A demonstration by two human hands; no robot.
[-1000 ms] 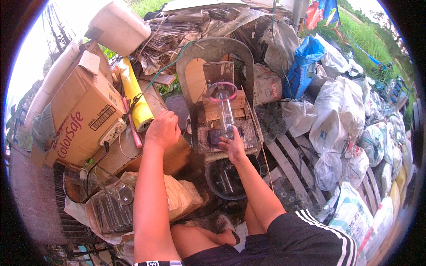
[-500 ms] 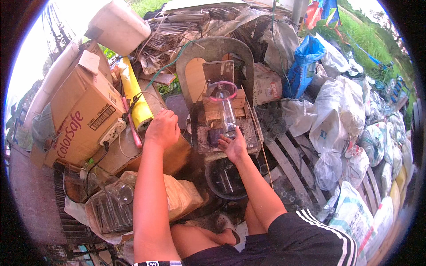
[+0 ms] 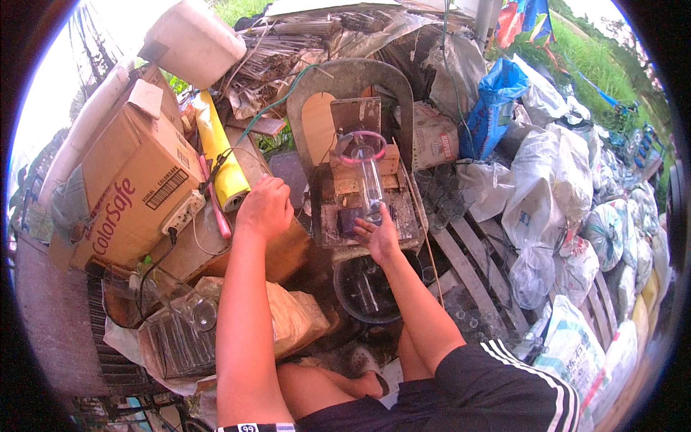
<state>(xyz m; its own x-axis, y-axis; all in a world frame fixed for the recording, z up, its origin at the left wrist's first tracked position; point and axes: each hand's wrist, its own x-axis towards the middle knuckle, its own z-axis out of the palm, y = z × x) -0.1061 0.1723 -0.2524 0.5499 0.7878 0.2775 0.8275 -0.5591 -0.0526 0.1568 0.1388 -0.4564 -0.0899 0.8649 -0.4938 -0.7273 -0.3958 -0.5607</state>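
Observation:
A clear glass bottle (image 3: 371, 183) lies along a rough wooden jig (image 3: 389, 216) resting on a grey plastic chair (image 3: 348, 72), its upper end at a pink ring (image 3: 358, 135). The fingers of my right hand (image 3: 381, 237) are at the bottle's lower end, gripping it beside a small dark block (image 3: 348, 223). My left hand (image 3: 263, 209) is curled closed to the left of the jig, near a yellow roll (image 3: 221, 165); whatever it holds, if anything, is hidden. Below the jig is a dark round basin (image 3: 354, 288).
A cardboard box (image 3: 137, 201), power strip (image 3: 183, 214) and pink-handled tool (image 3: 222, 219) crowd the left. A wrapped block (image 3: 295, 324) sits by my legs. Stuffed sacks (image 3: 547, 194), a blue bag (image 3: 493, 108) and a slatted pallet (image 3: 464, 273) fill the right. A white bucket (image 3: 191, 43) stands behind.
My right hand has shifted very slightly with the lower end of the bottle. My left hand stays closed in the same spot.

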